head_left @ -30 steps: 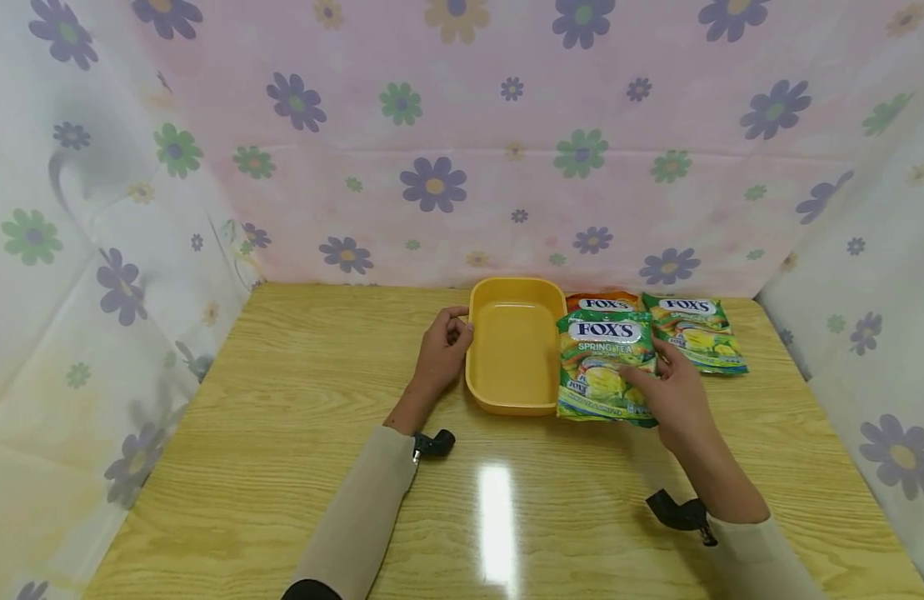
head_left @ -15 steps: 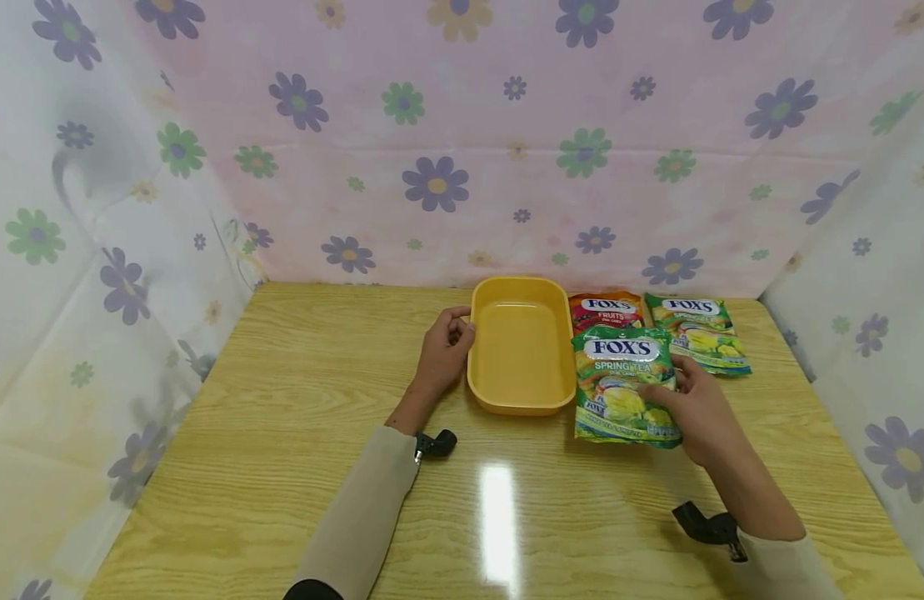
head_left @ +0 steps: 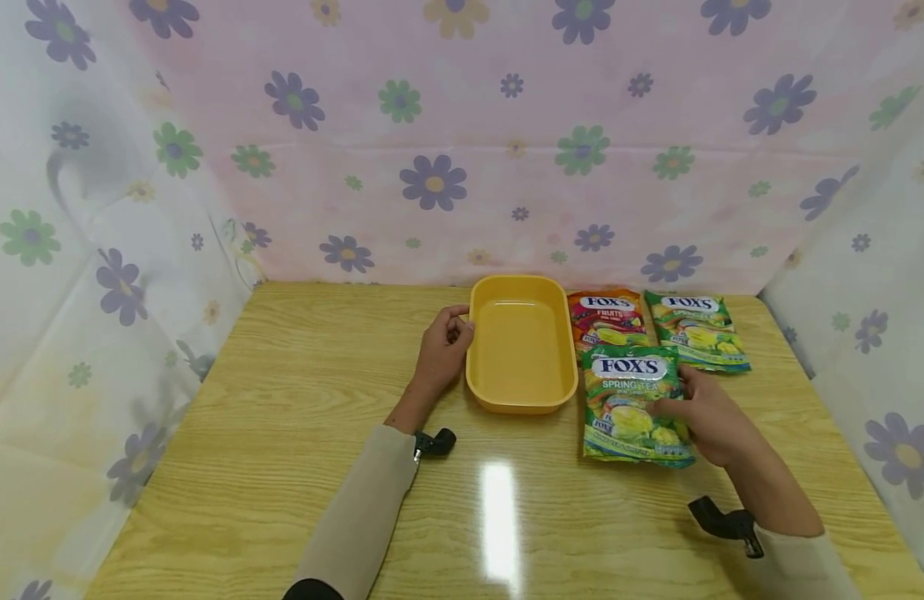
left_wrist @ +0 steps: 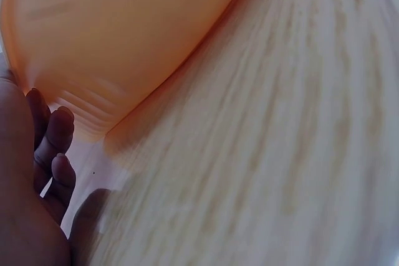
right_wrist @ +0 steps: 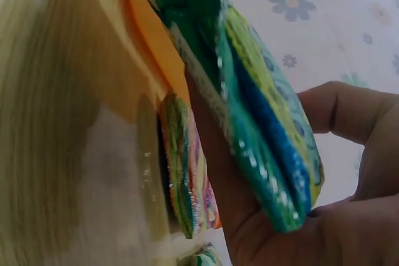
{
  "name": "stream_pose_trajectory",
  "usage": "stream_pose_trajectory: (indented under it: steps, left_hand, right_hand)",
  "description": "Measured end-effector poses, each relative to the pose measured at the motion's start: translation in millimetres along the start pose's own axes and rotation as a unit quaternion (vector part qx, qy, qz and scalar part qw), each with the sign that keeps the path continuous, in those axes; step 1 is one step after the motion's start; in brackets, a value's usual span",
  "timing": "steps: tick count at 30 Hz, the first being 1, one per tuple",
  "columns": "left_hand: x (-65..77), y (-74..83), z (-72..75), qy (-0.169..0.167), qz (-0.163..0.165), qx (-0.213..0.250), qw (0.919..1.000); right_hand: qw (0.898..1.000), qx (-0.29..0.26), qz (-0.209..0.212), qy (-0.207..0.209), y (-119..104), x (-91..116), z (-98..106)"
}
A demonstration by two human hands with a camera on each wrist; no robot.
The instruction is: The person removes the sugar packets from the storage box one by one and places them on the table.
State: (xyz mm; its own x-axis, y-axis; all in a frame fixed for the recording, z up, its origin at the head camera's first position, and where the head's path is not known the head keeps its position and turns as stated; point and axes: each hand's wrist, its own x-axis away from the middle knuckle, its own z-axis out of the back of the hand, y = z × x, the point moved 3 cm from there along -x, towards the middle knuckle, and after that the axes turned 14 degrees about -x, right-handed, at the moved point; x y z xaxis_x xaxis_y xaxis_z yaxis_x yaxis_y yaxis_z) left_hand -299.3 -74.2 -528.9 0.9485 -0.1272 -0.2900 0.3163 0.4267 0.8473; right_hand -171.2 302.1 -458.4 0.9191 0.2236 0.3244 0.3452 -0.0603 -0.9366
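Note:
A green bag of candy (head_left: 631, 404) labelled FOX'S Spring Tea is pinched by its right edge in my right hand (head_left: 707, 414), thumb on the front and fingers behind. In the right wrist view the candy bag (right_wrist: 243, 110) is seen edge-on, above the table. My left hand (head_left: 442, 350) holds the left rim of a yellow plastic tray (head_left: 521, 398), which has nothing in it. The left wrist view shows the tray's outer wall (left_wrist: 118, 35) beside loosely curled fingers (left_wrist: 59, 132); the grip on the rim is mostly hidden there.
A red-orange FOX'S Fruits bag (head_left: 610, 315) lies right of the tray, partly covered by the held bag. Another green Spring Tea bag (head_left: 697, 333) lies at the back right. A flowered curtain (head_left: 506, 192) stands behind the wooden table (head_left: 319, 400).
My right hand has drawn the green candy bag away from the tray, toward me and to the right, uncovering more of the Fruits bag. The left hand and tray have stayed put.

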Motion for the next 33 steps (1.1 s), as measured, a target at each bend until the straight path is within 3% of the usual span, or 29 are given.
stream_pose_trajectory:
  steps: [12, 23, 29, 33]
  left_hand:
    - [-1.2, -0.8, -1.4, -0.002, 0.005, 0.002, 1.0000]
    - [-1.3, -1.7, -1.1, -0.004, 0.009, 0.003, 0.9999]
    - [-0.4, -0.2, -0.4, -0.006, 0.012, 0.009, 0.9999]
    - [-0.4, 0.0, -0.2, -0.005, 0.012, 0.007, 0.9999]
  right_hand:
    - [0.998, -0.009, -0.025, -0.064, 21, -11, -4]
    - [0.996, 0.002, -0.058, -0.073, 28, -14, -3]
    - [0.995, 0.071, -0.065, -0.040, 26, -12, -4]
    - [0.988, 0.140, -0.066, -0.008, 23, -10, -2]
